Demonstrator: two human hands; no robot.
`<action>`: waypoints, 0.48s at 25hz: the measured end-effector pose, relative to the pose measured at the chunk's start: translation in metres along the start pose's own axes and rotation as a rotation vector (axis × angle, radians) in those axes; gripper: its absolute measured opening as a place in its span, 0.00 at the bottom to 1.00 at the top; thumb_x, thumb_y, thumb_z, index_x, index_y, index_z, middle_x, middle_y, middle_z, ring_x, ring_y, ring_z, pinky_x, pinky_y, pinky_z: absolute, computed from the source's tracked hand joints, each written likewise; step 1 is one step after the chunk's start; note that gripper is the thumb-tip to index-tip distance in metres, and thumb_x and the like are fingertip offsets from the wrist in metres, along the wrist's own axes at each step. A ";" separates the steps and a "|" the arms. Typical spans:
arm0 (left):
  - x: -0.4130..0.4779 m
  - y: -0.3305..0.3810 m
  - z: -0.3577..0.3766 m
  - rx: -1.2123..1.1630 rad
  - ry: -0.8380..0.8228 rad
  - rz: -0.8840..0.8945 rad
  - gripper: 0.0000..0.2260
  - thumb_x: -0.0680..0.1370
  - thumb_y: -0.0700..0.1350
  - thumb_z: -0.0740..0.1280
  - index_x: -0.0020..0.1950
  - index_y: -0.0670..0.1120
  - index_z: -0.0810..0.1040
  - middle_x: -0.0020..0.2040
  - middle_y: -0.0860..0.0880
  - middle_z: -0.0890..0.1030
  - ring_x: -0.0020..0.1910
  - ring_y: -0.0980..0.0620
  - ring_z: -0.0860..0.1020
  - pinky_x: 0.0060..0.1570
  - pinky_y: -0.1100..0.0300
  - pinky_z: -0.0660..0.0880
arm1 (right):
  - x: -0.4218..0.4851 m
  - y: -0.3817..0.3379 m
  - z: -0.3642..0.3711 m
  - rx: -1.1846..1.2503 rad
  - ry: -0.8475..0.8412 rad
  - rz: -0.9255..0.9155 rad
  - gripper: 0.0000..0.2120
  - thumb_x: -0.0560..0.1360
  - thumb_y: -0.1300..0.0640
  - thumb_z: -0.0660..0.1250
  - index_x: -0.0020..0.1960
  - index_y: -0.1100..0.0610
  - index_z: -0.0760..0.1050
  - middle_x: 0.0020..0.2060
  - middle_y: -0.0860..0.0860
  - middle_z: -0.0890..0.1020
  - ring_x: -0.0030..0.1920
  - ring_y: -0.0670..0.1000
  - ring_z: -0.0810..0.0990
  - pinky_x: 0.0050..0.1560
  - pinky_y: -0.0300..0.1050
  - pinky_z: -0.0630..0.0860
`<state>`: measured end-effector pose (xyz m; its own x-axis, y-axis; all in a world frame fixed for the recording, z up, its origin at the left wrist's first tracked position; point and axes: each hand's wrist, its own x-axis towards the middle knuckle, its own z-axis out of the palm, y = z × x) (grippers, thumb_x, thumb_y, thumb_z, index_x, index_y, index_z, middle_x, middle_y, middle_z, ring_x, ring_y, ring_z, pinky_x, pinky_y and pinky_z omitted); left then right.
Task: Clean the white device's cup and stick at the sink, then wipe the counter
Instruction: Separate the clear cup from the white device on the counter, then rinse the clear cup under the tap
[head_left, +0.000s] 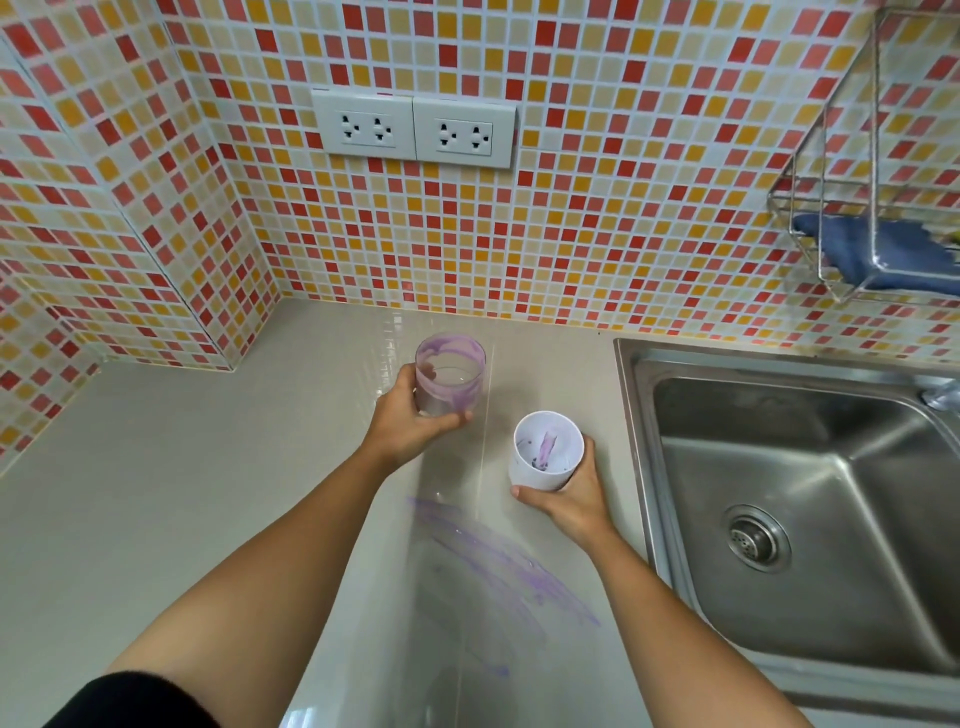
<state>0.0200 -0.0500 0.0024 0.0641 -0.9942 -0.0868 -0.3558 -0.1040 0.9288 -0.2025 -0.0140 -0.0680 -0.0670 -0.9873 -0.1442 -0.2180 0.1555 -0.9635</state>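
Note:
A clear cup (451, 375) smeared with purple residue stands upright on the grey counter (208, 493), and my left hand (410, 421) grips its lower part. My right hand (569, 493) holds a white cylindrical device part (545, 451), tilted so its open end faces me; purple residue and dark specks show inside it. A purple smear (498, 566) streaks the counter between my forearms. The steel sink (800, 519) lies to the right of both hands. No separate stick is visible.
A wire rack (872, 208) on the tiled wall above the sink holds a blue cloth (878, 254). Two double power sockets (415, 130) sit on the wall behind the counter. The sink's drain (753, 538) is uncovered.

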 end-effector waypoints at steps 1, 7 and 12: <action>0.001 0.009 -0.001 -0.001 0.008 0.015 0.33 0.66 0.49 0.78 0.66 0.48 0.66 0.59 0.50 0.74 0.57 0.49 0.74 0.50 0.63 0.73 | -0.003 -0.001 -0.003 -0.020 -0.026 0.008 0.45 0.50 0.61 0.79 0.61 0.48 0.63 0.58 0.45 0.73 0.57 0.44 0.75 0.52 0.35 0.75; 0.011 0.093 0.021 -0.077 -0.022 0.190 0.35 0.65 0.47 0.78 0.68 0.50 0.66 0.61 0.51 0.75 0.58 0.51 0.75 0.47 0.68 0.76 | -0.014 -0.016 -0.064 -0.336 0.039 0.056 0.46 0.62 0.69 0.71 0.73 0.55 0.53 0.70 0.51 0.63 0.69 0.51 0.63 0.61 0.36 0.61; 0.006 0.180 0.095 -0.099 -0.115 0.352 0.35 0.66 0.48 0.78 0.68 0.51 0.65 0.62 0.52 0.74 0.59 0.54 0.75 0.48 0.67 0.78 | -0.011 -0.025 -0.160 -0.454 0.143 0.006 0.38 0.69 0.62 0.71 0.73 0.58 0.56 0.71 0.56 0.61 0.70 0.55 0.63 0.67 0.43 0.59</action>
<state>-0.1323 -0.0777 0.1351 -0.1535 -0.9657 0.2093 -0.2452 0.2425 0.9387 -0.3522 -0.0017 -0.0060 -0.1955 -0.9769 -0.0860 -0.6186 0.1909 -0.7622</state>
